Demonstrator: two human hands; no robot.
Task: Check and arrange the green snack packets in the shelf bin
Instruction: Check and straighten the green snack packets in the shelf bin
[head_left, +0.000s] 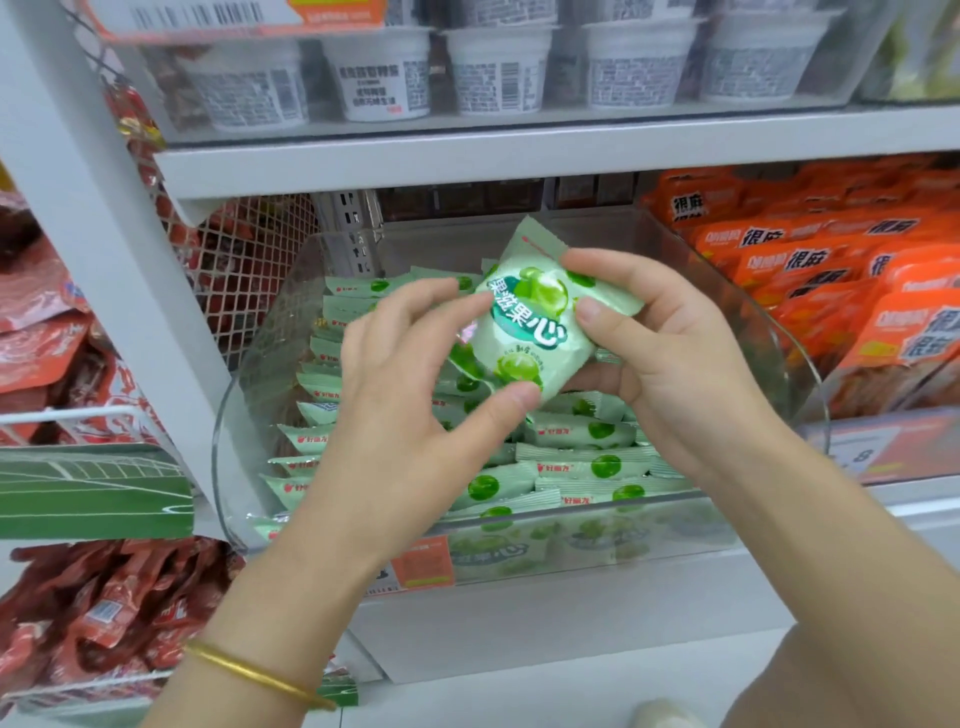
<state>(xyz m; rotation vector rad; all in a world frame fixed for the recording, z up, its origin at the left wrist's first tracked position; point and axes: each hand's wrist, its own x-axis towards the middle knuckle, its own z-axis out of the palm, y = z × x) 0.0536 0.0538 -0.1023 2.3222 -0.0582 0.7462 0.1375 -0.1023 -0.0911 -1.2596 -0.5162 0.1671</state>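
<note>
**A:** One packet out, or more?

**B:** Just one. A single green snack packet (530, 322) is up in front of me, tilted, with its printed face toward me. It sits just above the clear shelf bin (244, 415). I hold it with both hands. My left hand (410, 384) pinches its left edge and lower corner. My right hand (670, 358) has the right side, fingers (592, 312) curled round it.

**A:** And the rest of them?

**B:** Too many to count. The other green packets (582, 457) stand on edge in rows inside the bin and fill most of it.

**A:** Where does the bin sit?

**B:** On a white shop shelf (571, 623), with one orange price label (421, 564) at the bin's front. The upper shelf (467, 161) carries five white tubs (384, 78), as far as I can make out. Orange packets (810, 260) fill the bay to the right, more than I can count. Red packets (41, 322) lie to the left, beyond a white mesh panel (234, 260). There is one gold bangle (260, 675) on my left wrist.
</note>
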